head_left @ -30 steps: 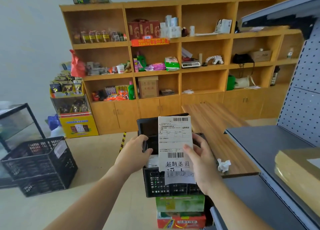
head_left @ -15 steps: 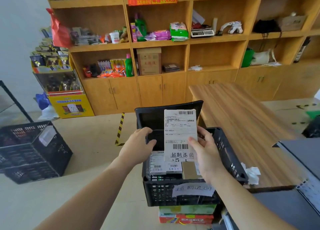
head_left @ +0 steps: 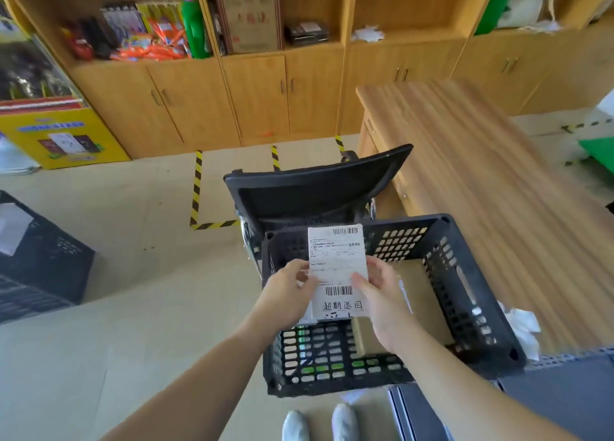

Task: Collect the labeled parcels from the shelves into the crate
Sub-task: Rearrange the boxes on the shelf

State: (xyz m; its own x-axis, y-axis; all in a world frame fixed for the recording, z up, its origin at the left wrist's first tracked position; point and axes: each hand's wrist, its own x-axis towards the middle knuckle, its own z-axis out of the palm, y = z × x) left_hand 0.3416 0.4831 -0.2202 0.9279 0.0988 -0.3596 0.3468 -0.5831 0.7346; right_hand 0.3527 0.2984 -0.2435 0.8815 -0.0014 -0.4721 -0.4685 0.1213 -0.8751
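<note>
A flat white parcel (head_left: 337,261) with barcodes, printed text and handwriting stands upright over the left part of a black perforated crate (head_left: 465,294). My left hand (head_left: 289,294) grips its left edge and my right hand (head_left: 382,297) grips its right edge. Its lower end sits among other labelled parcels (head_left: 305,317) stacked in the crate's left side. A brown cardboard box (head_left: 422,301) lies in the crate's right part.
A black chair back (head_left: 319,188) stands just behind the crate. A wooden counter (head_left: 481,174) runs along the right, with crumpled white paper (head_left: 523,324) at its near end. Wooden cupboards (head_left: 259,98) fill the back. Another black crate (head_left: 36,261) sits on the floor at left.
My view has tilted down toward the crate. Both hands have lowered the white parcel from in front of me into the crate's left side.
</note>
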